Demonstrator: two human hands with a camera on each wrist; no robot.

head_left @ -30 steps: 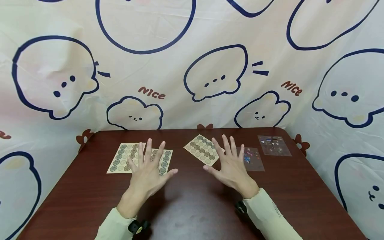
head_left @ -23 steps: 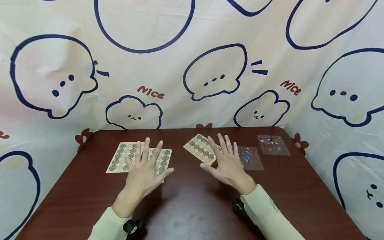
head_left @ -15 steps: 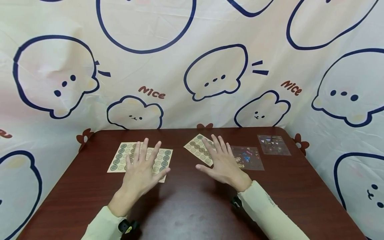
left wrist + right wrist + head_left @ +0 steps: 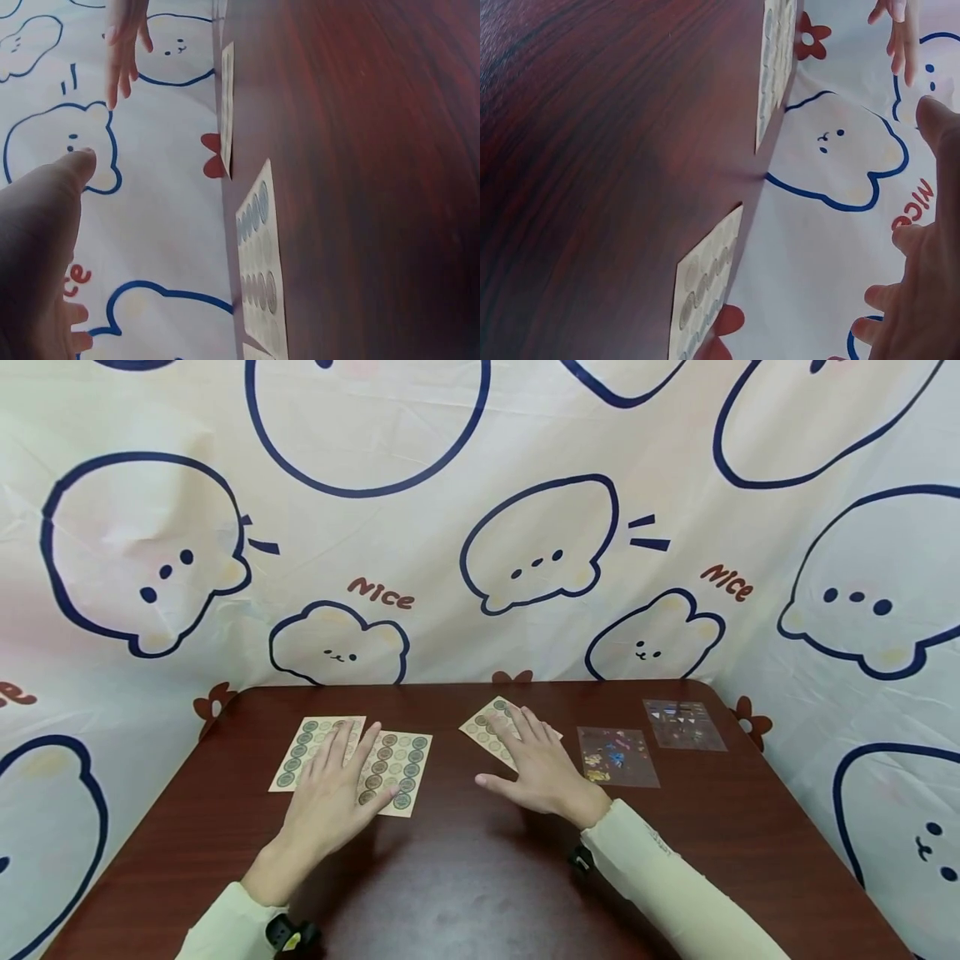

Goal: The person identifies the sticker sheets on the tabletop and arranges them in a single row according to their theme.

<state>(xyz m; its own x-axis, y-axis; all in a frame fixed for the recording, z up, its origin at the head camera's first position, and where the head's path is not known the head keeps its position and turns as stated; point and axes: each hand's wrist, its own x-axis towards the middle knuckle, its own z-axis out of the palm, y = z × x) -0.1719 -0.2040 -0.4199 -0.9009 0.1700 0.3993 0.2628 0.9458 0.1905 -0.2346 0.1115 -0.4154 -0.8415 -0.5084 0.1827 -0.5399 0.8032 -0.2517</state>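
Note:
My left hand [image 4: 322, 806] hovers with extended fingers above two cream sheets of round stickers at the left of the table. One sheet [image 4: 294, 758] is partly covered by the fingers; the other sticker sheet [image 4: 397, 772] lies just right of it. My right hand [image 4: 543, 772], also with straight, spread fingers, is in the air over a tilted third sticker sheet [image 4: 480, 727], which it partly hides. Neither hand holds anything. The left wrist view shows the left thumb [image 4: 45, 195] well above the tabletop; the right wrist view shows the right hand [image 4: 922, 277] likewise raised.
Right of the right hand lies a clear sheet [image 4: 637, 768] with small colourful stickers. Another clear sheet [image 4: 686, 727] sits farther back near the right corner. The dark wooden table [image 4: 465, 893] meets a cartoon-printed curtain [image 4: 435, 543] at its back edge.
Both hands have drifted left and slightly lower, the left toward the leftmost sticker sheet. More of the clear sheet beside the right hand shows now. The sheets have stayed in place.

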